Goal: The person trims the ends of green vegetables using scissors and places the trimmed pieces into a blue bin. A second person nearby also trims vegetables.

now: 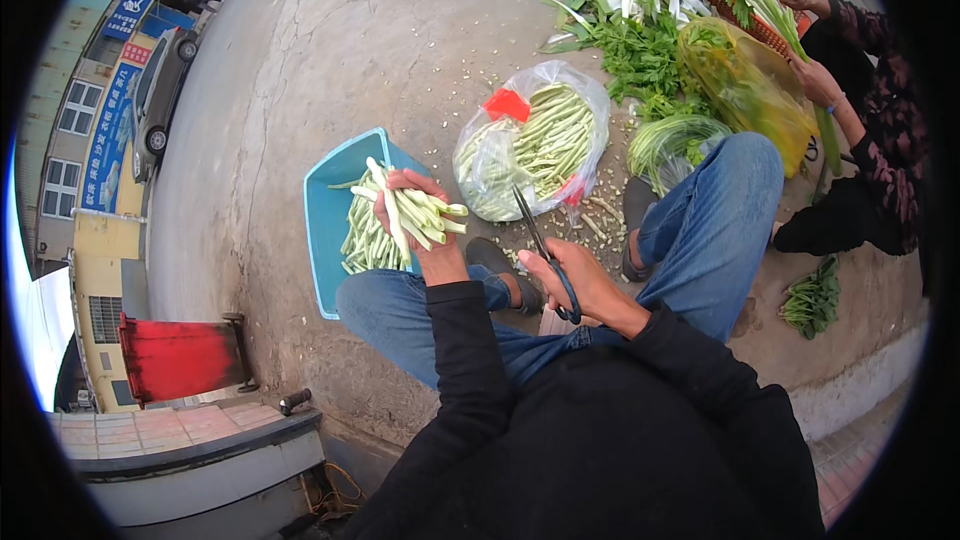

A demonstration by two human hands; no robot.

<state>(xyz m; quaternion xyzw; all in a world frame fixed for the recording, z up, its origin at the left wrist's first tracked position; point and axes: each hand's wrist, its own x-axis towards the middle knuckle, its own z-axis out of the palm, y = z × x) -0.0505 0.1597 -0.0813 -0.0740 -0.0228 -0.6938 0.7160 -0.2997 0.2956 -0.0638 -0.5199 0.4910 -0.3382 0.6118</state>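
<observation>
In the head view, my left hand (pixel 435 247) grips a bunch of pale green beans (pixel 420 214) over the right side of a blue plastic bin (pixel 321 240). More long green beans (pixel 366 240) lie inside that bin. My right hand (pixel 589 281) holds dark-handled scissors (pixel 540 240), their blades pointing up the picture, near a clear plastic bag (pixel 480 165) filled with beans (pixel 559 135). The blades look closed or nearly so. Small cut bean ends (pixel 600 202) are scattered on the concrete around the bag and my shoes.
At the upper right, a co-worker's hands (pixel 814 79) hold celery (pixel 780 15) above a red basket (pixel 757 30). A yellow mesh bag (pixel 742 82), leafy greens (pixel 645 52) and a bagged bundle (pixel 667 150) lie beside my knee. A red wheeled bin (pixel 180 360) stands at lower left.
</observation>
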